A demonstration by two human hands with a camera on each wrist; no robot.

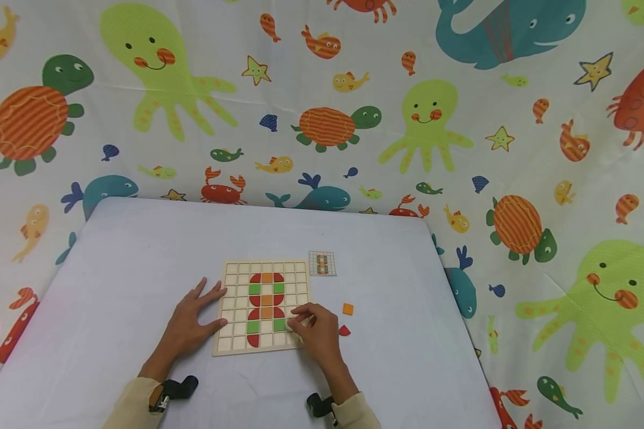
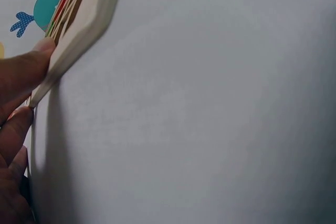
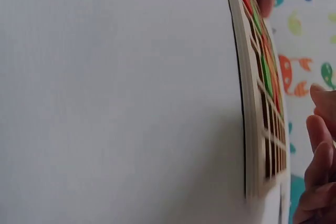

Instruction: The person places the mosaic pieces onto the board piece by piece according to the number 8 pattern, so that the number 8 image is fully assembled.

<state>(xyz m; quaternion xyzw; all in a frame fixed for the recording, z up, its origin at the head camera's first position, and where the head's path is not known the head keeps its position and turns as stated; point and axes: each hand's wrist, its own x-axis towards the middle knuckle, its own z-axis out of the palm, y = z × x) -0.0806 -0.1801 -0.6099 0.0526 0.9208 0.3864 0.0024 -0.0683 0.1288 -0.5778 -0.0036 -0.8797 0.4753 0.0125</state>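
Note:
A wooden grid board (image 1: 237,333) lies on the table, with red rounded, green and orange square tiles set in its middle columns. My left hand (image 1: 189,319) rests at the board's left edge, fingers spread; in the left wrist view its thumb (image 2: 44,48) touches the rim. Over the board's right side hovers my right hand (image 1: 319,333), fingers bent, close to the lower right green tile (image 1: 279,325). I see nothing between its thumb and fingers, and in the right wrist view the fingers (image 3: 317,169) are apart from the board.
A small pattern card (image 1: 322,263) lies at the board's upper right corner. Loose on the white table (image 1: 408,357), right of my right hand, are an orange square tile (image 1: 348,309) and a red rounded tile (image 1: 344,330). A sea-animal printed cloth (image 1: 204,47) hangs behind.

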